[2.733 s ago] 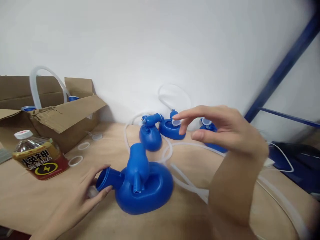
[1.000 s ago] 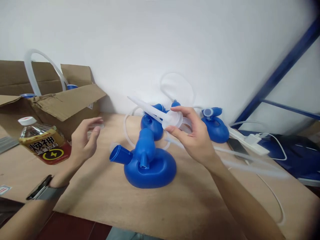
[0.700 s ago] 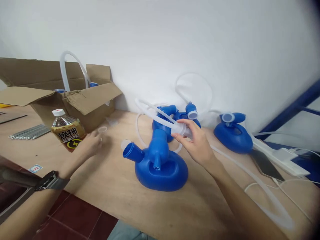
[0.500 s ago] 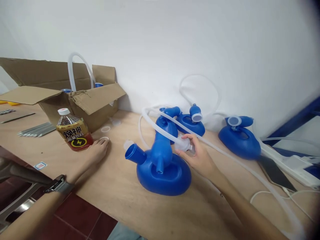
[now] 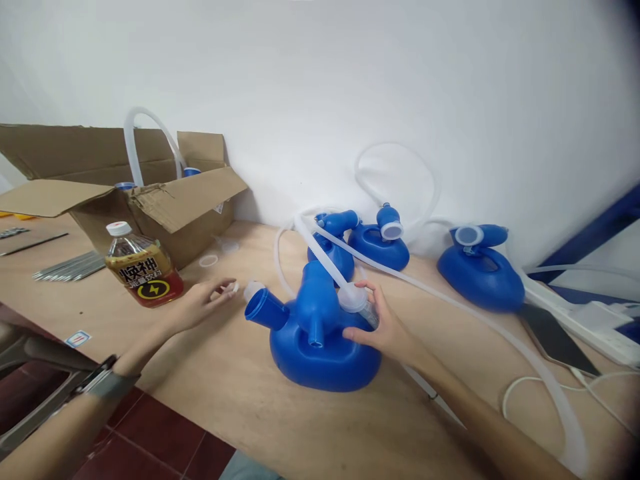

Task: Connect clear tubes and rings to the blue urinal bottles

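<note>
- Wristwatch (image 5: 99,375) on the left wrist, 8 o'clock; clock centred on near blue jug (image 5: 325,365), 12 toward white wall (image 5: 280,80).
- Near blue jug lies on wood-toned table (image 5: 225,400), recess facing up, open round mouth aimed at 10. Milky disc (image 5: 253,289) just behind the mouth, partly hidden.
- Right hand (image 5: 383,327), 3 o'clock: fingers curled around translucent cup (image 5: 354,299), thumb out over the jug; whether thumb touches jug, cannot tell.
- Ribbed hose (image 5: 325,253) leaves the cup toward 12, bends over; pale tubing also runs down to 4.
- Left hand (image 5: 205,303), 10 o'clock, well apart from the right: fingertips pinched on small white piece (image 5: 235,287), mostly covered, shape unclear.
- Dark phone (image 5: 555,337), 3 o'clock, cable at its near end; white power strip (image 5: 557,313) just beyond.
- Drink bottle (image 5: 143,270), 10 o'clock, white cap, amber-red contents, near the left hand.
- White ring (image 5: 209,260), 10 to 11, flat on the wood.
- Second blue jug (image 5: 344,265) at 12, third blue jug (image 5: 386,253) at 1, fourth blue jug (image 5: 480,287) at 2.
- Cardboard box (image 5: 193,207), 10 to 11, flaps open, arched tube rising from it.
</note>
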